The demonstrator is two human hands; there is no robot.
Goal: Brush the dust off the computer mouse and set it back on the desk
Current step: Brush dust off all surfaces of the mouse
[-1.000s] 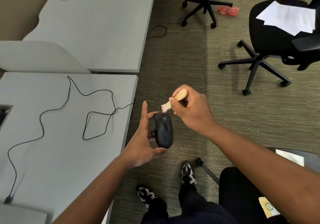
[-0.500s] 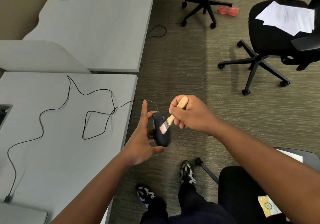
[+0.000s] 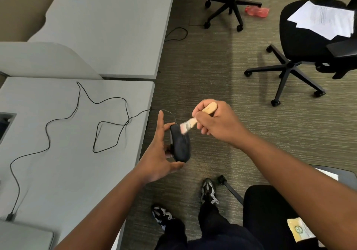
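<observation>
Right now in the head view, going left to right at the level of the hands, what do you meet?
Cable loops on the desk → desk edge → left hand → computer mouse → brush bristles → right hand → bare carpet.
</observation>
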